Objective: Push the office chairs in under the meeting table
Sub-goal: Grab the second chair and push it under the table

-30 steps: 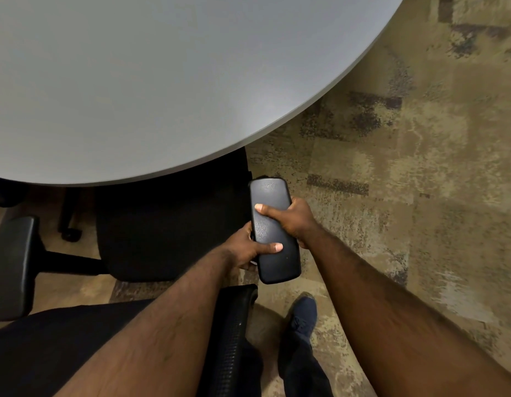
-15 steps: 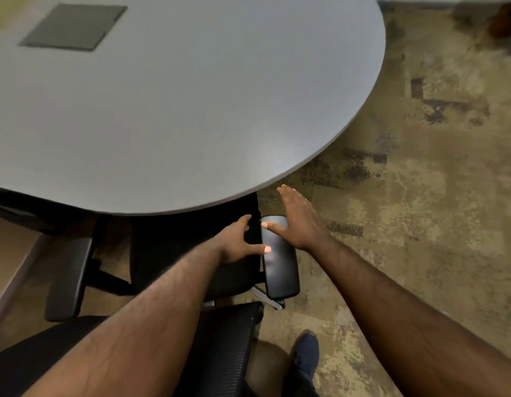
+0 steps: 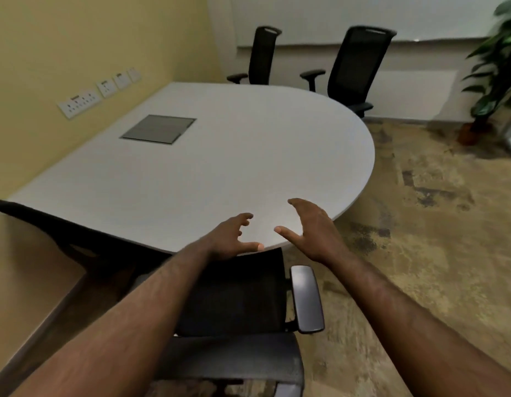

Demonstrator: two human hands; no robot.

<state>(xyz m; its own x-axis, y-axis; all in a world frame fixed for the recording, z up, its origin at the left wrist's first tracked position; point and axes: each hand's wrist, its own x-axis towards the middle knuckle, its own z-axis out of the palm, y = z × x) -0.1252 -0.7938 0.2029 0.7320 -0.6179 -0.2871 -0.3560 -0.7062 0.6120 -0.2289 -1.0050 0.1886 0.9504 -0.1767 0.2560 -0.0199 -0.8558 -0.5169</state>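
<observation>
A black office chair (image 3: pixel 237 299) stands right in front of me, its seat partly under the near edge of the grey meeting table (image 3: pixel 220 156). Its right armrest (image 3: pixel 307 299) sticks out beside the table edge, and its backrest top (image 3: pixel 234 359) is at the bottom of the view. My left hand (image 3: pixel 234 236) and my right hand (image 3: pixel 311 227) hover above the seat and table edge, fingers spread, holding nothing. Another black chair's back (image 3: pixel 48 224) shows at the left edge. Two more black chairs (image 3: pixel 261 55) (image 3: pixel 358 64) stand at the far end of the table.
A yellow wall with socket plates (image 3: pixel 79 103) runs along the table's left side. A grey cable hatch (image 3: pixel 158 128) is set into the tabletop. A potted plant (image 3: pixel 494 67) stands at the far right. Patterned carpet (image 3: pixel 420 224) covers the floor to the right.
Both hands let go of the chair's right armrest and rose above the table edge with fingers spread. The view lifted from the floor to the whole table and far chairs.
</observation>
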